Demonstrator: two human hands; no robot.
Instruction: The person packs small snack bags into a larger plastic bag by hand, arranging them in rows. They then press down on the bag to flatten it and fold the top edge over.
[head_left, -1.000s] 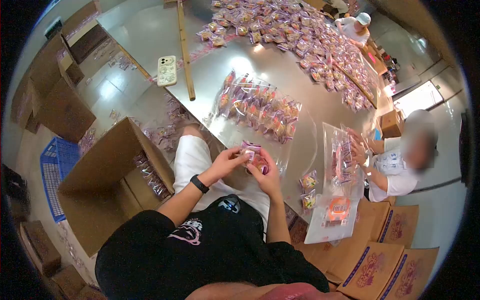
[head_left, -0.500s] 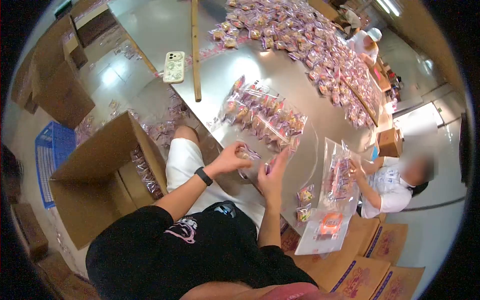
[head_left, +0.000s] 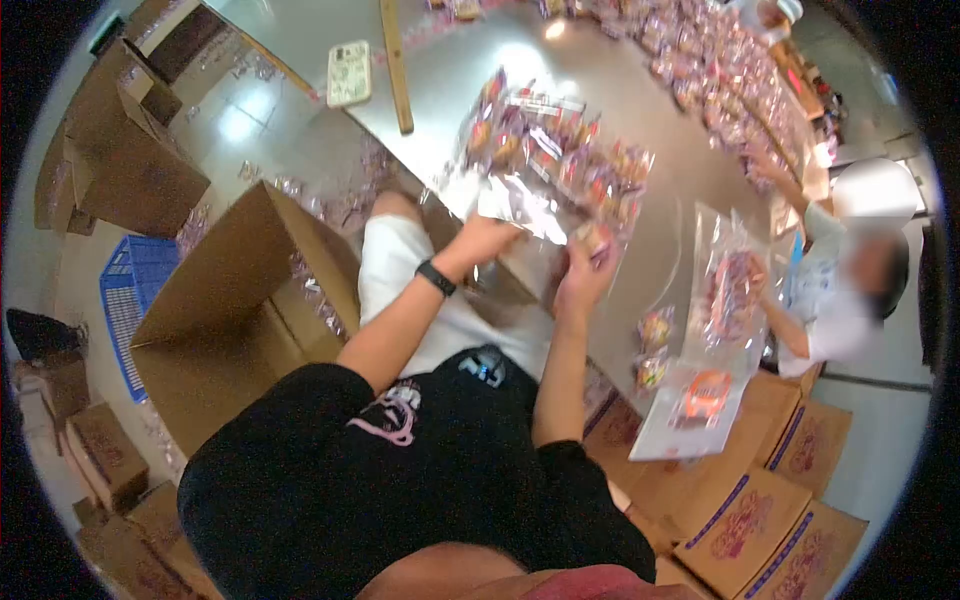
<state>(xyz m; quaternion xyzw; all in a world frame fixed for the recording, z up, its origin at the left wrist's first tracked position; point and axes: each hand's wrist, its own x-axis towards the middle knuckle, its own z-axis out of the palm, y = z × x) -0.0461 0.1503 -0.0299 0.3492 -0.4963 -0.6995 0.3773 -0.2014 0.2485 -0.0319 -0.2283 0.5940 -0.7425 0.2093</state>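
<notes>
A large clear plastic bag [head_left: 545, 140] lies on the metal table in front of me, with rows of small purple-and-clear wrapped snack packets inside. My left hand [head_left: 487, 240] is closed at the near, open end of the bag, pinching its shiny film. Between the fingers of my right hand [head_left: 582, 282] is a single snack packet [head_left: 592, 238], held up beside the bag's near right corner. Two loose packets [head_left: 652, 345] rest on the table to the right. My left fingertips are partly hidden behind glare on the film.
An open cardboard box [head_left: 215, 320] stands at my left, near a blue crate [head_left: 125, 310]. A phone [head_left: 349, 74] and a wooden strip [head_left: 397, 65] lie on the table. Beyond is a heap of packets [head_left: 700, 80]. A co-worker [head_left: 830, 290] sits right, by another bag [head_left: 722, 290].
My left hand has gone from a small packet to the bag's film. My right hand has raised its packet toward the bag. The co-worker's one arm now reaches to the heap. The view has shifted.
</notes>
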